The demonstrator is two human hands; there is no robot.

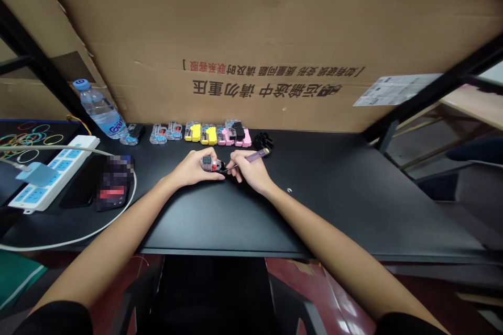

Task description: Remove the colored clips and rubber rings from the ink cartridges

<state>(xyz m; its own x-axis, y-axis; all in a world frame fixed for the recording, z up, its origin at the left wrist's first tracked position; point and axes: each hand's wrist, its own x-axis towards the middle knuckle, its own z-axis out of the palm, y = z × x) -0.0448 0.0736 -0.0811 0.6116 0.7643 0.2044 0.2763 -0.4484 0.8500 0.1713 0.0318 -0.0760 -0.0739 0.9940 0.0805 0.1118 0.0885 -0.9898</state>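
Centrally: left hand (191,168) holds cartridge (208,163), right hand (250,171) screwdriver (257,155), behind table edge (220,252).

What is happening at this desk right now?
A person works at a black desk. The left hand holds a small clear cartridge on it; the right hand holds a purple-handled screwdriver with its tip at the cartridge. A row of cartridges, clear, yellow, pink and black, stands behind them.

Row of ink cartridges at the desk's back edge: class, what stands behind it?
A cardboard wall with upside-down printing stands right behind the row of ink cartridges. Whatever lies beyond the cardboard is hidden.
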